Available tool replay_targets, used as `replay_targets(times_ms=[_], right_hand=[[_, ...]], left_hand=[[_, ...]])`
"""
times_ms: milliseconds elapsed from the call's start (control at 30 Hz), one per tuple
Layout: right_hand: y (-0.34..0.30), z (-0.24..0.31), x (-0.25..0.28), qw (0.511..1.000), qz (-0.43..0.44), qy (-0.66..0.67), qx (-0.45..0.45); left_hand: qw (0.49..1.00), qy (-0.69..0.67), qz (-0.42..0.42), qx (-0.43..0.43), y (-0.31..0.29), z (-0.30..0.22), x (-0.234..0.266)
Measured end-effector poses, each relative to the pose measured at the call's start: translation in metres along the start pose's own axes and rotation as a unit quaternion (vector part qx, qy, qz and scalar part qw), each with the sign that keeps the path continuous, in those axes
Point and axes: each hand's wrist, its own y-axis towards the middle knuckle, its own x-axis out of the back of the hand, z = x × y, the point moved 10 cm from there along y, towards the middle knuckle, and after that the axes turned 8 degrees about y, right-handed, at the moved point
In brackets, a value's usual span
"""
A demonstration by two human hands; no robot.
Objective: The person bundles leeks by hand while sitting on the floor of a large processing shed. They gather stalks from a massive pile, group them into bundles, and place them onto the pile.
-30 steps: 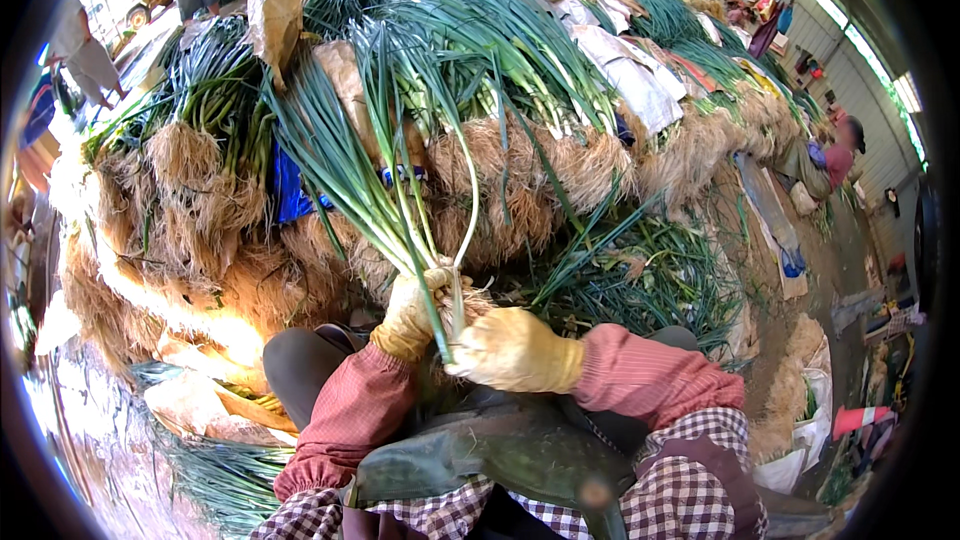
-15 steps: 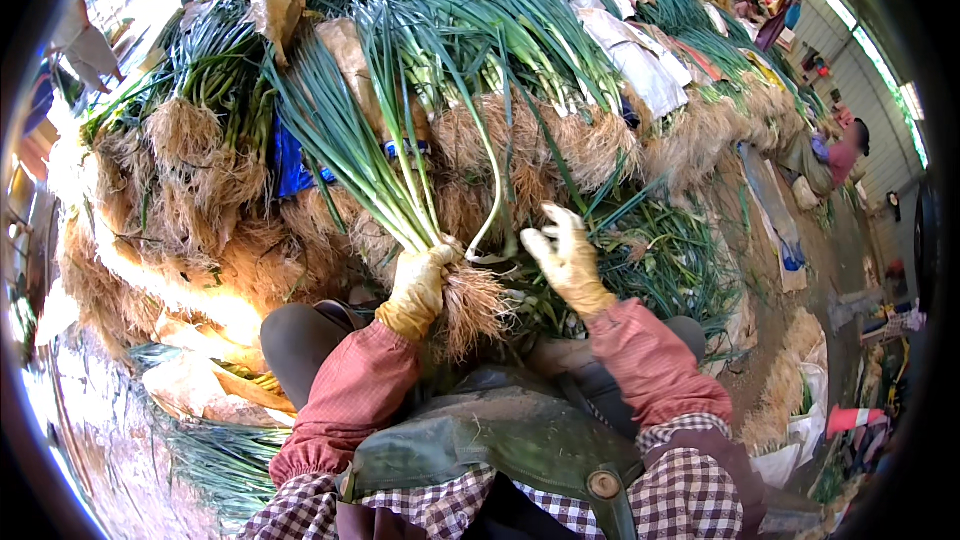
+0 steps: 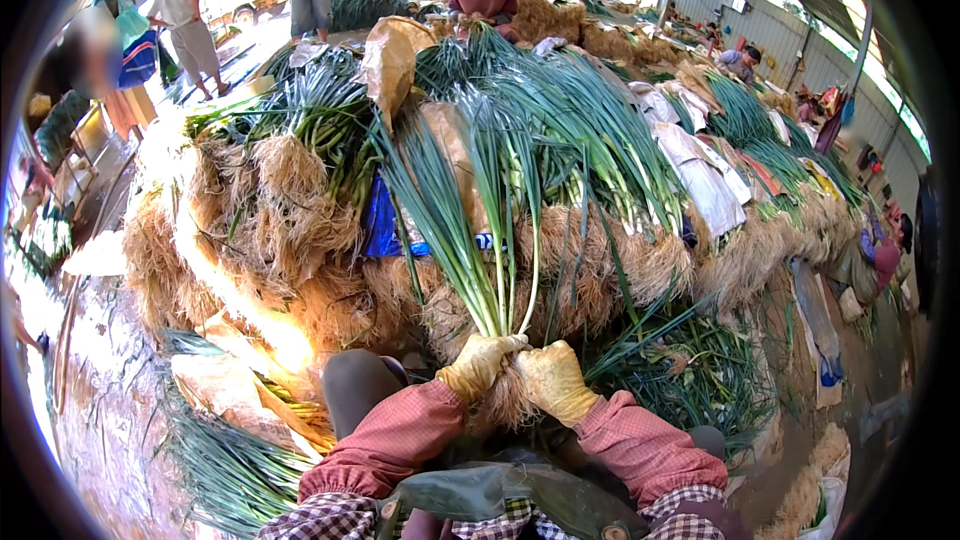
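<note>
A bunch of green onions [image 3: 484, 285] stands fanned out in front of me, leaves pointing away and pale stems toward me. My left hand [image 3: 480, 365], in a yellowed glove, is closed around the base of the stems. Pressed close beside it, my gloved right hand [image 3: 556, 381] is closed at the root end, by the foot of the rightmost stalk. Its fingertips are partly hidden. Brown stringy roots [image 3: 507, 402] hang between the two hands.
A long heap of green onions with roots facing me [image 3: 300, 195] lies ahead. Loose green leaves [image 3: 690, 375] cover the ground at right. More green onions [image 3: 225, 470] lie at lower left beside brown paper [image 3: 225, 390]. A seated person [image 3: 485, 0] is beyond the heap; others stand at back left.
My right hand was open and apart; it has come in beside the left and closed at the roots. The stray bent stalk now stands straight along the bunch. My view has tilted up.
</note>
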Motion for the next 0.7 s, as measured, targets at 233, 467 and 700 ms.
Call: replay_targets(times_ms=[233,467,700], right_hand=[[-0.120,-0.075,-0.088,0.935,0.338,0.045,-0.096],[-0.018,-0.129,-0.006,0.973,0.028,0.203,-0.102],[0.180,-0.146,-0.003,0.976,-0.104,-0.065,-0.180]], left_hand=[[0.943,-0.323,0.011,-0.080,0.007,-0.051,0.025],[0.979,-0.195,0.044,-0.045,-0.009,-0.054,0.014],[0.951,-0.276,0.095,-0.107,-0.015,-0.077,0.018]])
